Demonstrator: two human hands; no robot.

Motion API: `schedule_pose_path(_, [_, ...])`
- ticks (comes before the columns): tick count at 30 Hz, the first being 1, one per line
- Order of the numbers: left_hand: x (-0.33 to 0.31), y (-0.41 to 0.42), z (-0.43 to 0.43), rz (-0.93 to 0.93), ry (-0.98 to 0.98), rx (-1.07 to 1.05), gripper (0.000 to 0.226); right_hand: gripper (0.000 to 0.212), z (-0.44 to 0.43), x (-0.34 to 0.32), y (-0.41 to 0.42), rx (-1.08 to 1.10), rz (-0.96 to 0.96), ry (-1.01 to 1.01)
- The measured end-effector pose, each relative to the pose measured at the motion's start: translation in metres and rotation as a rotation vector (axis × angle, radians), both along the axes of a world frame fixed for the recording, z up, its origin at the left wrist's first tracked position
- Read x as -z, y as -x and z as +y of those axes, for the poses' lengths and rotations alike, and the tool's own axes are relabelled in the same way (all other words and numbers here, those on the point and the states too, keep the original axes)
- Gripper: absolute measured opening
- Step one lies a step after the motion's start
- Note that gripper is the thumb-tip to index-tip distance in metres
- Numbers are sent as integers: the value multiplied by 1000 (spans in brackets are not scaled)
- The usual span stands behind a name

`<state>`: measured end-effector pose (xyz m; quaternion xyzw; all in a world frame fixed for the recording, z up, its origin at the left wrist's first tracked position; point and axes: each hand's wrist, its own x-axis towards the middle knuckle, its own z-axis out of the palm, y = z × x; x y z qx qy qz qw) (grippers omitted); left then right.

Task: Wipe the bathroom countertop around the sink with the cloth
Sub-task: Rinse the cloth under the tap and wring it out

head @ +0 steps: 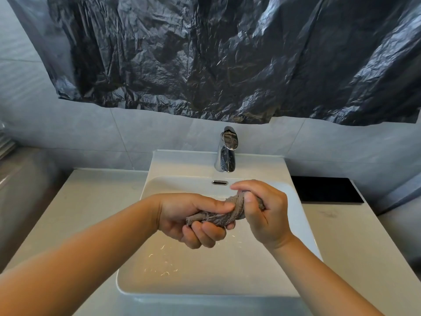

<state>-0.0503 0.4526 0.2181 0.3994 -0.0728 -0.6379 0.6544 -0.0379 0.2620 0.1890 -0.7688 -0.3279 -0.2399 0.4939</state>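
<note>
Cloth (218,216) twisted tight btwn both hands, held over sink (145,190).
L hand (191,220) fisted round its left end, R hand (262,213) clamped on the right end w/ fingers curled over; cloth is a grey rope in mid-air above the basin, below tap (225,153). Droplets on basin floor. Countertop (91,201) either side; black plastic (205,53) on wall.

cloth (218,216) ends hidden inside both fists, drain unseen behind hands, forearms cut off below
</note>
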Motion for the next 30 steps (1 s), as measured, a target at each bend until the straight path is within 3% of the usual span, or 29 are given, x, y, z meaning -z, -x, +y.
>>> schedule_pose_path(9, [-17,8,-17,-777,-766,-172,29,52,-1,-1,-15,-15,329,277])
schedule_pose_path(12, [-10,7,-22,-927,-935,-221,34,49,1,0,-16,-12,470,298])
schedule_pose_path(16, [0,3,-26,-1097,-1050,-228,29,44,3,9,-21,-13,588,284])
schedule_pose_path(30, [15,0,-30,-1406,-1125,-20,24,47,5,29,-25,-4,895,353])
